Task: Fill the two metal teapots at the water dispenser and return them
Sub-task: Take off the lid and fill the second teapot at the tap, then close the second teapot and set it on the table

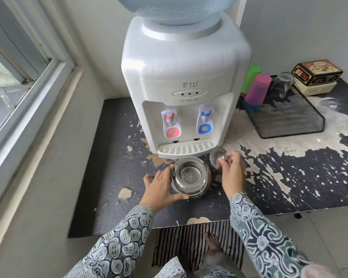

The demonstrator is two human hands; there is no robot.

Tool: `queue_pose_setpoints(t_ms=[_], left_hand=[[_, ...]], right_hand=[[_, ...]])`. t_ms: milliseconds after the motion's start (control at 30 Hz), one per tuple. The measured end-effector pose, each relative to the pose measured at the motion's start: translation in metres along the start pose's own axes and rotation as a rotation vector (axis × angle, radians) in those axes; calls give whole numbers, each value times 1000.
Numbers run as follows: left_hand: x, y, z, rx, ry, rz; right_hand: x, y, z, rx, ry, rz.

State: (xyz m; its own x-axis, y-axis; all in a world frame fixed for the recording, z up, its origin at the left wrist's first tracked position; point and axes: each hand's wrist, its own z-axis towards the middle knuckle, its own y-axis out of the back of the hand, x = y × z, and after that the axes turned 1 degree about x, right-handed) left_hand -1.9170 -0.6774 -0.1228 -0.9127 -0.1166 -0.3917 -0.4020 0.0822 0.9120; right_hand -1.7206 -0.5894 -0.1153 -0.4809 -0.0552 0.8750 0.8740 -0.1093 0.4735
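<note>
One metal teapot [191,178] stands on the dark worn table just in front of the white water dispenser [186,87]. Its top is uncovered and a perforated strainer shows inside. My left hand [161,186] grips the pot's left side and rim. My right hand [231,173] holds the pot's lid [216,157] by its knob, tilted, just right of the pot and beside the drip tray [187,148]. The dispenser has a red tap [170,118] on the left and a blue tap [206,115] on the right. A second teapot is not in view.
A black mesh tray [289,119] at the right holds upturned green and purple cups [257,89] and a glass [282,84]. Boxes [316,76] are stacked behind it. A window frame [28,93] runs along the left wall. A striped mat [189,241] lies on the floor below.
</note>
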Motion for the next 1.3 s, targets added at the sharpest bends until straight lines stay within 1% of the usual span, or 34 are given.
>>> queue_pose_setpoints(t_ms=[33,67,167,233,367,500,600,767,867,967,1033,1167,1300], left_hand=[[0,0,0,-1,-1,2],[0,0,0,-3,-1,3],[-1,3,0,7,4,12],[-2,3,-1,16,4,17],[-3,5,0,35,13,27],[-3,6,-1,23,7,22],[-3,8,-1,24,-15,31],[-2,9,2,55,-30,77],[-2,9,3,48,-28,72],[-1,12,7,48,-56,134],[-1,12,9,54,-71,164],[2,14,12,53,-96,188],[3,18,14,65,-115,185]], right_hand=[[11,-4,-1,19,46,40],[20,-8,-2,69,115,13],[30,-19,-8,274,344,-306],[29,-24,-13,304,430,-441],[31,-30,-17,311,510,-538],[32,-35,-21,380,510,-585],[32,-35,-26,405,490,-537],[25,-31,-33,354,433,-477],[25,-31,-35,352,409,-462],[25,-29,-37,370,406,-444],[25,-27,-37,406,389,-463],[30,-28,-30,516,296,-472],[40,-29,-20,574,245,-494]])
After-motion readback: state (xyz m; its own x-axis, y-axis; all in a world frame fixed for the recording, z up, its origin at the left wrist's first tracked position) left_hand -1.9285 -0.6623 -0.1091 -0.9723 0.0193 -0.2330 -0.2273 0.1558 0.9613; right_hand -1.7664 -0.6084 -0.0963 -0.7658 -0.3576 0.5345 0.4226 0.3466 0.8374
